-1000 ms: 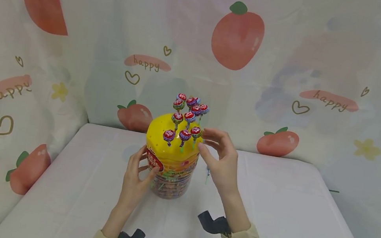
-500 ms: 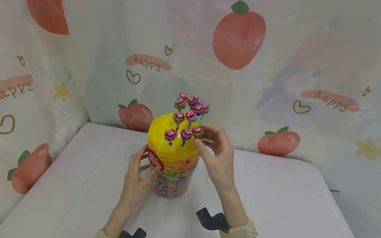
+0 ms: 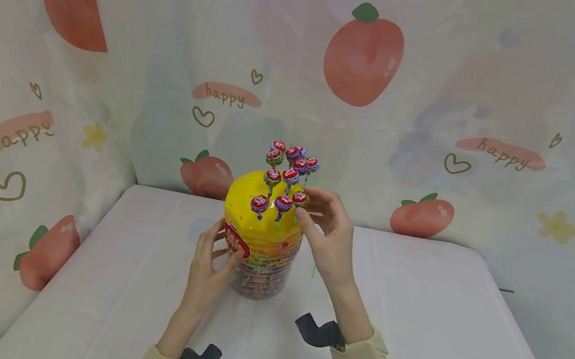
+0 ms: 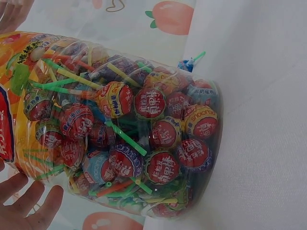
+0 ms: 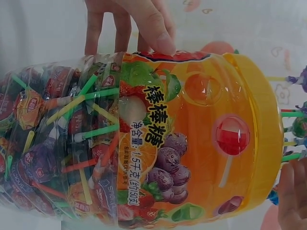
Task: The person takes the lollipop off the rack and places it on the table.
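A clear plastic jar (image 3: 259,284) full of wrapped lollipops stands upright on the table. Its domed yellow lid (image 3: 241,196) carries several lollipops (image 3: 272,177) with their sticks in it. My left hand (image 3: 204,274) holds the jar's left side, thumb in front and fingers behind; the right wrist view shows that thumb on the label (image 5: 168,143). At the lid's right front, my right hand (image 3: 334,239) pinches a green-and-red lollipop (image 3: 300,198) between thumb and fingers. Its fingertips are partly hidden in the head view.
Behind the jar, a blue-wrapped lollipop (image 4: 186,64) with a green stick lies on the white-covered table (image 3: 421,316). A printed cloth backdrop (image 3: 294,36) hangs behind and beside the table. Each wrist bears a black mount (image 3: 319,331).
My right hand has moved slightly left, and its thumb and fingers have closed in on the front right lollipop. The left hand keeps its place on the jar. The head view has shifted slightly.
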A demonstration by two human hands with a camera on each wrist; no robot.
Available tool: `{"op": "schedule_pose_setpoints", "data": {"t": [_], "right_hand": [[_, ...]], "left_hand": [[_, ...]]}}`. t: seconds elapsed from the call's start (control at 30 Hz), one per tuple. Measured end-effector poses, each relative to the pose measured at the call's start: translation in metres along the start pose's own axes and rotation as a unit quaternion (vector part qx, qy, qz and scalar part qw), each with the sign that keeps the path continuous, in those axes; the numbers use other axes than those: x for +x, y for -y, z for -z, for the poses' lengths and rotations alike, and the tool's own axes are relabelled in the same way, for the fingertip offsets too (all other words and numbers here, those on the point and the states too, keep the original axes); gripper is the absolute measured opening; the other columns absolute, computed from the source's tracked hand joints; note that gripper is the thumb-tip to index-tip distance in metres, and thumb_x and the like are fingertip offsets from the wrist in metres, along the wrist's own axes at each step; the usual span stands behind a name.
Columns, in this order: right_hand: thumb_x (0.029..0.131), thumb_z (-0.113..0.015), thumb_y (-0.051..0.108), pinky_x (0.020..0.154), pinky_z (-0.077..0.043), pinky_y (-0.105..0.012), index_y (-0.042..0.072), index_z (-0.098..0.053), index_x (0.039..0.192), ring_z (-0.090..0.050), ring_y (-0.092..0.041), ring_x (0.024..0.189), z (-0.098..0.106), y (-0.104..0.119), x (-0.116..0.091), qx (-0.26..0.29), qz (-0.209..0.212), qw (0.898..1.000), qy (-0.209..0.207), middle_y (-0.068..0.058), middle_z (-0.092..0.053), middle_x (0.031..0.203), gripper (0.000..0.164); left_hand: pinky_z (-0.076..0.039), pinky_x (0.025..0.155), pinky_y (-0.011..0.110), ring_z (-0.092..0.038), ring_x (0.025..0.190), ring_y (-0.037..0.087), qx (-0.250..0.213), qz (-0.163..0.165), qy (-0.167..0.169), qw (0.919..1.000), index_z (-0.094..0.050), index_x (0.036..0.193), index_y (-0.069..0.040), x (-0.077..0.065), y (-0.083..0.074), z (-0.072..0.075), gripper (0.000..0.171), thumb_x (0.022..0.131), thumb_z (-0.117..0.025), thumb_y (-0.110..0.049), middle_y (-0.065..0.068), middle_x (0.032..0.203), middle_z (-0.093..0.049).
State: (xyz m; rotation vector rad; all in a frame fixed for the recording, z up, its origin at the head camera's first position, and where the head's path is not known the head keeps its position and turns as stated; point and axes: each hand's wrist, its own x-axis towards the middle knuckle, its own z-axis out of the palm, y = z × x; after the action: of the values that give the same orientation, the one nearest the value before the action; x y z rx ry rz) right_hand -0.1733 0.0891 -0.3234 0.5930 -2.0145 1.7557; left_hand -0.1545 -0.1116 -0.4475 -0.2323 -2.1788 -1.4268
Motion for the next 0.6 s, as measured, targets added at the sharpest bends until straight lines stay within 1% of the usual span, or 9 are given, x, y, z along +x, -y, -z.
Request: {"op": "schedule_pose_setpoints", "data": {"t": [0.23, 0.47, 0.6], "right_hand": [[0.090, -0.063, 0.001, 0.085, -0.051, -0.018, 0.000, -0.055, 0.124, -0.058, -0.011, 0.099, -0.0002, 0.0011, 0.0004, 0.009, -0.008, 1.000, -0.005, -0.011, -0.060, 0.117, 0.035], [0.090, -0.062, 0.002, 0.087, -0.053, -0.019, 0.000, -0.054, 0.124, -0.058, -0.013, 0.100, 0.0010, 0.0039, 0.0024, 0.032, -0.011, 0.999, -0.012, 0.003, -0.059, 0.113, 0.035], [0.090, -0.062, 0.001, 0.087, -0.053, -0.020, 0.000, -0.054, 0.124, -0.059, -0.014, 0.099, 0.0020, 0.0060, 0.0037, 0.041, -0.009, 0.999, -0.016, 0.007, -0.059, 0.112, 0.035]], "left_hand": [[-0.054, 0.094, 0.047, -0.049, 0.125, 0.026, 0.002, 0.003, 0.001, 1.0000, -0.032, 0.149, -0.017, -0.0006, -0.0005, 0.0002, 0.073, 0.087, -0.071, -0.022, 0.010, 0.140, -0.045], [-0.054, 0.094, 0.046, -0.048, 0.126, 0.025, -0.001, 0.004, 0.001, 1.0000, -0.032, 0.149, -0.018, -0.0005, -0.0004, 0.0001, 0.073, 0.087, -0.071, -0.021, 0.010, 0.140, -0.044], [-0.054, 0.094, 0.045, -0.048, 0.126, 0.025, 0.001, 0.001, 0.001, 1.0000, -0.031, 0.149, -0.018, 0.0001, -0.0005, 0.0003, 0.074, 0.087, -0.071, -0.021, 0.010, 0.140, -0.044]]}}
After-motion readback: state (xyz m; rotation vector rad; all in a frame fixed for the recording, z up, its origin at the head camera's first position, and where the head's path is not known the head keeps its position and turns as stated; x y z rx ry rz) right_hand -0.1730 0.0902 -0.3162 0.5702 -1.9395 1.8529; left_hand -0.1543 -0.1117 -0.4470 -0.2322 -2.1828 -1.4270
